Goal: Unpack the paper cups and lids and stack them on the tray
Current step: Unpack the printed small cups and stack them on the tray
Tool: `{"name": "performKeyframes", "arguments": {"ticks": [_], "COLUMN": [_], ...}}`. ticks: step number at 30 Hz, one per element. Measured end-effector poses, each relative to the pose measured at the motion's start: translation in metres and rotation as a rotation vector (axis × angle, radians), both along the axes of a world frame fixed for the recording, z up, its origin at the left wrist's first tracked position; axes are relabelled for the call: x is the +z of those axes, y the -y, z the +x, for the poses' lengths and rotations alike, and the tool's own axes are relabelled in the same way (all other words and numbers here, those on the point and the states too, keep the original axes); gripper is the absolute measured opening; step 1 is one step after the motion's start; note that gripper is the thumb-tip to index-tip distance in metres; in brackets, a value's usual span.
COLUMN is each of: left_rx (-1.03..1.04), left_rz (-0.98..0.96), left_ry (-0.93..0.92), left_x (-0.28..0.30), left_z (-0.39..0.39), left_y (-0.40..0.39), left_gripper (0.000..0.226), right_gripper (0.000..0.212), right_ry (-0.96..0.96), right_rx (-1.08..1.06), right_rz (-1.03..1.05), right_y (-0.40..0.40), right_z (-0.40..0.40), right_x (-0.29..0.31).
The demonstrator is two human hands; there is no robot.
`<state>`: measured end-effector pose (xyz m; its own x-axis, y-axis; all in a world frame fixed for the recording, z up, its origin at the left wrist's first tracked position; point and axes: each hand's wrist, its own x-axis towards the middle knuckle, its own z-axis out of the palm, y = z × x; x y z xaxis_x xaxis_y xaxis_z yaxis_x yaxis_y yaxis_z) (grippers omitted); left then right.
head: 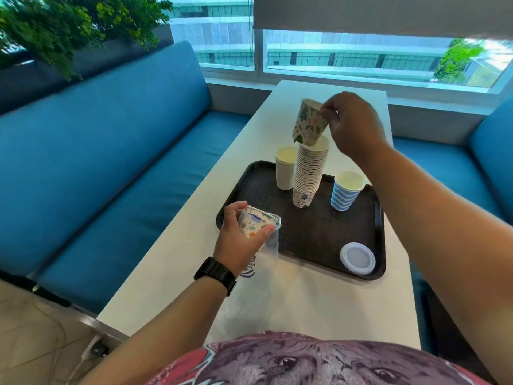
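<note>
A: Why is the bag (266, 245) held low over the counter (305, 301)?

B: The last cups (254, 225) are kept in the left hand (238, 240), curled round them through the plastic, just beside the tray (319, 240). A blue mark is printed on the bag; it cannot be read.

A: And farther out?

B: A patterned cup (308, 123) is pinched at its rim by the right hand (351, 123), tilted over the stack (309, 173), so it can be nested. The lid (357, 257) is kept apart, on the tray's near corner.
</note>
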<state>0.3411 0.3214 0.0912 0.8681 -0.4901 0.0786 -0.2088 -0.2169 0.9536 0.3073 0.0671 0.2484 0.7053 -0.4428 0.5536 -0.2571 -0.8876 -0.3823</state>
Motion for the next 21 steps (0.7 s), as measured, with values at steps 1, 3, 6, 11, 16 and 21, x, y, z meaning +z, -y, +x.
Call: {"name": "performKeyframes", "arguments": {"ticks": [1,3,6,11,16,21], "left_rx": [-0.001,-0.005,-0.01,-0.005,-0.005,-0.007], "left_rz": [0.002,0.007,0.013,-0.008,-0.019,-0.016], "left_ry": [-0.005,-0.011,-0.012,-0.022,-0.036,-0.037], "left_x": [0.0,-0.001,-0.002,-0.004,-0.005,-0.005], "left_z": [0.0,0.0,0.001,0.001,0.002,0.001], "left_y": [0.001,0.003,0.004,0.004,0.002,0.002], "left_gripper": [0.064,0.065,0.065,0.065,0.065,0.065], "right_gripper": [0.021,0.023,0.023,0.021,0.018,0.024], "right_ry": [-0.021,-0.078,-0.157,-0.23,-0.253,-0.257], "right_rx": [-0.014,-0.036,-0.035,-0.005,-0.012,-0.028], "right_rz": [-0.053,-0.182,-0.338,-0.382,-0.313,-0.212], "right_y": [0.003,0.007,0.009,0.01,0.009,0.013], "right_z": [0.002,0.005,0.008,0.01,0.009,0.008], "right_x": [0.001,0.0,-0.011,-0.042,-0.063,-0.075]}}
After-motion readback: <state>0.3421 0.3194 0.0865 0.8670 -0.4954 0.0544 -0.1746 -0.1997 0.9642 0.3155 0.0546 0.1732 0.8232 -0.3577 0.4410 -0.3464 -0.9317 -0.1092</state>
